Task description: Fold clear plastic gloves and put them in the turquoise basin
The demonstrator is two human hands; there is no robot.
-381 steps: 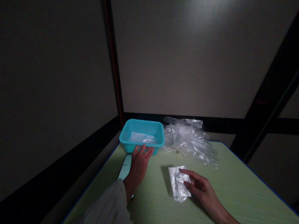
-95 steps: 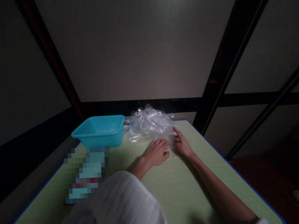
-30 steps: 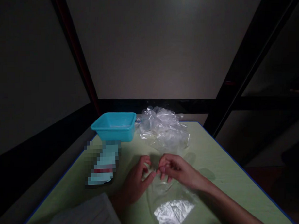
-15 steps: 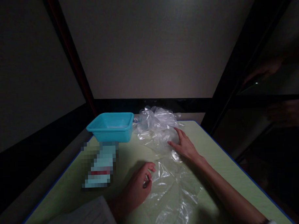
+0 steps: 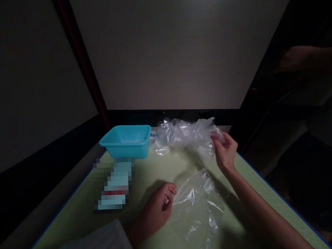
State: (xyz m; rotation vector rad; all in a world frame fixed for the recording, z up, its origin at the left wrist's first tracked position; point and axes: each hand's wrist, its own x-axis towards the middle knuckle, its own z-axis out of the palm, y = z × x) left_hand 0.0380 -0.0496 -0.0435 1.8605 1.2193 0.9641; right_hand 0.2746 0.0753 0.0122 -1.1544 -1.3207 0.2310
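My right hand is closed on a crumpled clear plastic bag and holds it up over the right side of the table. Below it, a flatter clear plastic bag lies on the tabletop. My left hand rests beside this bag's left edge, its fingers loosely curled and the thumb apart from them. Whether it touches the plastic I cannot tell. Behind the lifted bag, a heap of clear plastic lies at the table's far side, partly hidden by it.
A turquoise basin stands at the far left of the pale green table. In front of it lies a pixelated, long, light-coloured thing with a red band. Walls rise behind and to the left. Another person's hand shows in the dark at right.
My right hand has closed on the crumpled plastic bag, lifting it and drawing it right from the heap. My left hand has stayed in place. The other person's hand at right has moved.
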